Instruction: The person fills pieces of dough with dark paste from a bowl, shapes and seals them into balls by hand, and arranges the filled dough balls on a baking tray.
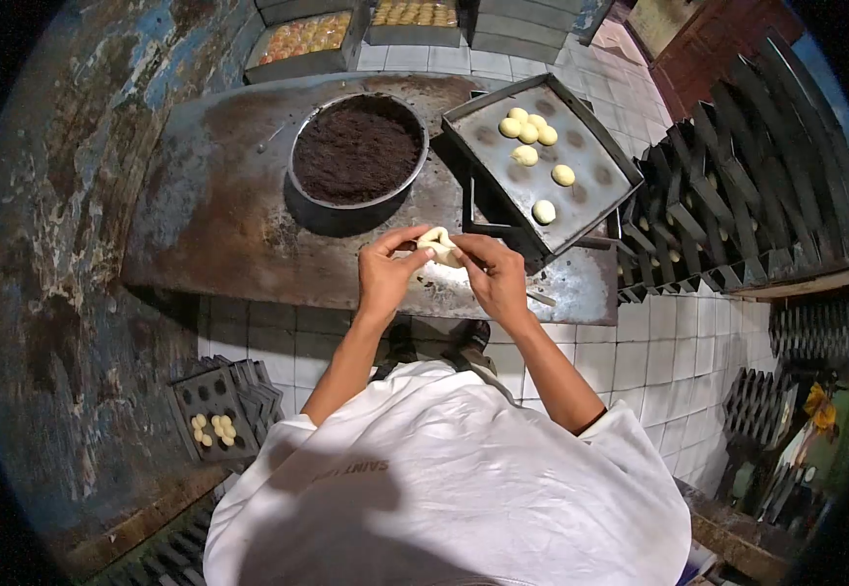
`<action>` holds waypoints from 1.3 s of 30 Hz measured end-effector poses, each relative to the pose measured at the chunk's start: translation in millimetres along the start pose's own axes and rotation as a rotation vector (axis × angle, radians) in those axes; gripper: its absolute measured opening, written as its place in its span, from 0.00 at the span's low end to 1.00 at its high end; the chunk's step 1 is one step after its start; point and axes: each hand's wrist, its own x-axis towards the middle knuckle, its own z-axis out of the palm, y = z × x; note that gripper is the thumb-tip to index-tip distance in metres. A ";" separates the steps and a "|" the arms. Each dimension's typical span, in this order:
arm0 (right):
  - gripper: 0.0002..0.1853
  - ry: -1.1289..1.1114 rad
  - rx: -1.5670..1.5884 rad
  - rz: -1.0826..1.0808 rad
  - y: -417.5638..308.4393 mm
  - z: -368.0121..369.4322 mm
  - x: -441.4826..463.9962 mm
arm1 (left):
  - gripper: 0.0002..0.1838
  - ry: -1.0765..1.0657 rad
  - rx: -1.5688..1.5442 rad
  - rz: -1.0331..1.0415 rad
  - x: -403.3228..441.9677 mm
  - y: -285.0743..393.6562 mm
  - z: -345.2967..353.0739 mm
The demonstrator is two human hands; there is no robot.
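Over the near part of the stained table [219, 195], between two bare hands, a piece of dough [437, 244] is held up, pale cream and soft-looking, smaller than either hand. Its upper rim bends round in a thick, smooth fold about a small dark opening, while the part below looks flatter and is partly hidden by the fingers. What lies inside the opening is too small to tell.

The left hand [383, 275] grips the dough's left side, its thumb on the near side and its forefinger reaching the top of the fold. The right hand [498, 278] pinches the opposite side, thumb and forefinger close together on the edge, the other fingers curled behind. Both forearms reach forward from the sleeves of a white shirt [464, 469] and slant inward, so the hands nearly meet in front of the body, backs partly upward.

Just beyond the left hand stands a round metal bowl [295, 174] filled with a dark, crumbly mass [356, 146]. Beyond the right hand, a square metal tray [591, 132] sits at an angle, its far end bearing a cluster of rounded yellow dough balls [544, 212], with others spaced apart toward its near corner; darker round marks spot the tray's floor
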 end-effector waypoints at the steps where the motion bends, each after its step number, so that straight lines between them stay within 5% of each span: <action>1: 0.24 0.024 -0.032 -0.058 -14.7 4.9 2.5 | 0.26 0.116 -0.144 -0.010 -2.8 5.5 -1.6; 6: 0.32 0.000 -0.309 -0.050 -56.8 32.0 6.6 | 0.22 0.262 -0.527 0.083 -13.3 21.7 -8.1; 12: 0.20 0.144 -0.201 -0.252 -88.9 26.7 20.9 | 0.22 -0.096 -0.750 0.225 -30.3 51.1 -32.9; 14: 0.18 0.112 0.479 0.175 -93.0 27.1 24.1 | 0.23 -0.290 -0.734 0.315 -30.5 55.8 -36.0; 15: 0.11 0.104 0.582 0.193 -95.7 27.5 27.8 | 0.22 -0.280 -0.790 0.258 -33.0 59.5 -34.5; 19: 0.10 0.182 0.379 0.277 -117.9 31.3 25.8 | 0.19 -0.146 -0.817 0.158 -17.9 50.8 -32.2; 22: 0.17 0.152 0.166 -0.006 -130.2 34.9 27.6 | 0.19 -0.054 -0.979 0.042 -12.0 55.4 -34.5; 26: 0.19 0.120 -0.109 -0.009 -126.5 37.3 26.6 | 0.13 0.019 -0.841 0.165 -4.6 54.0 -32.6; 30: 0.13 0.394 -0.179 -0.266 -132.6 32.9 52.1 | 0.13 -0.057 -0.759 0.290 -4.4 57.7 -29.7; 31: 0.09 0.380 0.122 -0.032 -144.2 33.3 53.6 | 0.13 -0.056 -0.757 0.287 -4.7 59.9 -30.7; 34: 0.07 0.142 0.427 0.121 -126.7 30.4 52.9 | 0.16 -0.191 -0.803 0.310 -4.7 66.3 -31.2; 36: 0.08 0.148 0.367 0.107 -122.9 29.7 51.5 | 0.19 -0.146 -1.044 0.114 -4.9 69.4 -27.4; 39: 0.19 0.103 0.197 0.021 -122.8 26.7 49.3 | 0.18 -0.048 -0.989 -0.020 -3.2 51.3 -32.6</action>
